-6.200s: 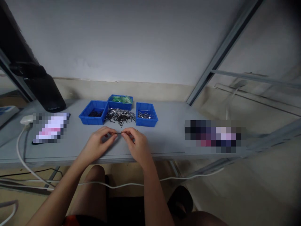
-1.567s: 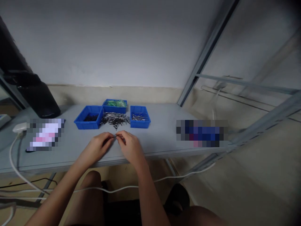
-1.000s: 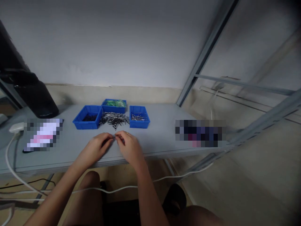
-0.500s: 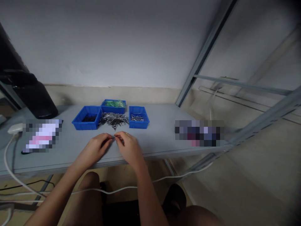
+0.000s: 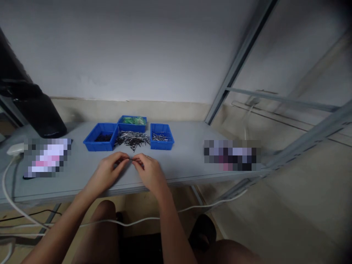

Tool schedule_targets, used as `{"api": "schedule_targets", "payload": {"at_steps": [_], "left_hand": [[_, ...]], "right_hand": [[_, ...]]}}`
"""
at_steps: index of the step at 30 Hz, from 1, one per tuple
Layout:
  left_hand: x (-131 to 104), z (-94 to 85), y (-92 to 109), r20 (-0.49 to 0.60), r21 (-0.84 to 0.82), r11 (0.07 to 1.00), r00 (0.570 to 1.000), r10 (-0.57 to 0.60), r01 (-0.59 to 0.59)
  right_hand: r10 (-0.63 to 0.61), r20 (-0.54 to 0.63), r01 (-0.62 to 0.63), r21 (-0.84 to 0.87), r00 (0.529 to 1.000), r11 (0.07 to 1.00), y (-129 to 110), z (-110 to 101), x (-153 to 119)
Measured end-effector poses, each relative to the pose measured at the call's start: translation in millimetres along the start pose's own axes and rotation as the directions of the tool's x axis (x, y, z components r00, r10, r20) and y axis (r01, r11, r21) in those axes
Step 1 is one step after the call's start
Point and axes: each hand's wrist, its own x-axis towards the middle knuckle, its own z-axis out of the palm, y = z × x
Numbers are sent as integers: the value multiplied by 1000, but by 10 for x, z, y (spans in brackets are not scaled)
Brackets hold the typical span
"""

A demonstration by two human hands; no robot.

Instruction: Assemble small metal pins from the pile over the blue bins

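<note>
My left hand (image 5: 111,169) and my right hand (image 5: 147,169) meet fingertip to fingertip above the front of the grey table. Both are closed in a pinch on a small dark, thin piece (image 5: 131,159) that spans between them; its kind is too small to make out. Just beyond my fingers lies a loose pile of thin metal pins (image 5: 134,139), silvery with dark ends. To its left, a blue bin (image 5: 99,146) holds small dark pieces. On the right, another blue bin (image 5: 162,145) contains thin silvery pins.
A third blue bin (image 5: 132,127) with green bagged contents stands behind the pile. At left are a black bottle (image 5: 45,115), a blurred-out phone-like object (image 5: 49,157) and a white plug with cable (image 5: 16,148). A blurred-out item (image 5: 232,156) lies at right, near the metal frame (image 5: 242,60).
My fingertips stay together, with the left hand shifted slightly left and up. The thin piece between them shows a little more clearly. The bins and pile stay in place.
</note>
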Motion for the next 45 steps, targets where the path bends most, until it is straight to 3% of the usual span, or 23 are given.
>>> {"api": "schedule_targets", "payload": {"at_steps": [6, 9, 15, 21, 27, 32, 38, 45], "left_hand": [[54, -64, 74, 102, -230, 969, 993, -63, 86], [92, -131, 89, 169, -240, 967, 984, -50, 90], [92, -178, -1, 146, -261, 958, 986, -84, 121], [39, -114, -78, 191, -162, 985, 981, -33, 65], [4, -85, -125, 177, -124, 990, 983, -39, 62], [-20, -84, -129, 165, -114, 992, 986, -31, 50], [-61, -90, -49, 164, 26, 999, 986, 17, -22], [-87, -49, -97, 185, 100, 986, 976, 111, -131]], "right_hand": [[-20, 9, 19, 21, 1000, 1000, 6, 13, 8], [-31, 18, 30, 61, 999, 998, -6, 10, 5], [15, 17, -18, 198, 1000, 980, 7, -1, 23], [17, 170, -65, 279, 985, 958, 16, -53, 179], [-73, 359, 8, 181, 930, 984, -9, -147, 300], [-77, 377, 46, 89, 923, 995, 67, -165, 308], [-56, 385, -7, 160, 921, 987, 192, -156, 249], [-91, 402, 31, 151, 911, 988, 229, -179, 233]]}}
